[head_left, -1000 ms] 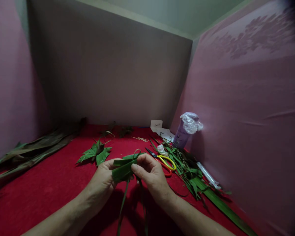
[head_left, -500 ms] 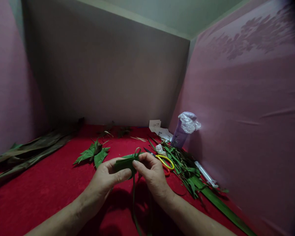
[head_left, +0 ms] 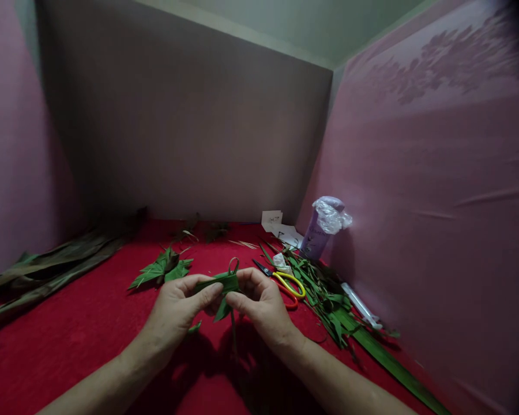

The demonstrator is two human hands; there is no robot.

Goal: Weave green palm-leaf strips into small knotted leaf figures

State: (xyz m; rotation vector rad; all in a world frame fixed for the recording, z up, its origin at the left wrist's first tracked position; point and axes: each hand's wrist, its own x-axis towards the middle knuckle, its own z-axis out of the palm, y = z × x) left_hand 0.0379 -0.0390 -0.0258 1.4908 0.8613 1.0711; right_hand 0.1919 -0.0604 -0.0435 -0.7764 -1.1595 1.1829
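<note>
A folded green leaf (head_left: pixel 230 283) is held up between both hands above the red cloth. My left hand (head_left: pixel 182 300) is closed on its left part, thumb on the near side. My right hand (head_left: pixel 259 300) pinches its right end between thumb and fingers. A thin looped strip (head_left: pixel 233 264) rises from the top of the leaf, and a narrow stem (head_left: pixel 234 334) hangs beneath it. One leaf flap points down between the hands. Just beyond my right hand lie scissors (head_left: pixel 290 286) with yellow and red handles, their dark blades apart.
Leaf scraps and cut strips (head_left: pixel 315 279) are heaped on the right beside a long green blade (head_left: pixel 389 357) and a clear plastic packet (head_left: pixel 362 306). A purple container (head_left: pixel 315 237) stands behind them. Lobed leaves (head_left: pixel 160 268) lie left of centre; long dried leaves (head_left: pixel 64 262) lie far left.
The folded leaf has turned in my hands, and a flap now points downward below it. Both hands have shifted slightly left; less of the hanging strip shows.
</note>
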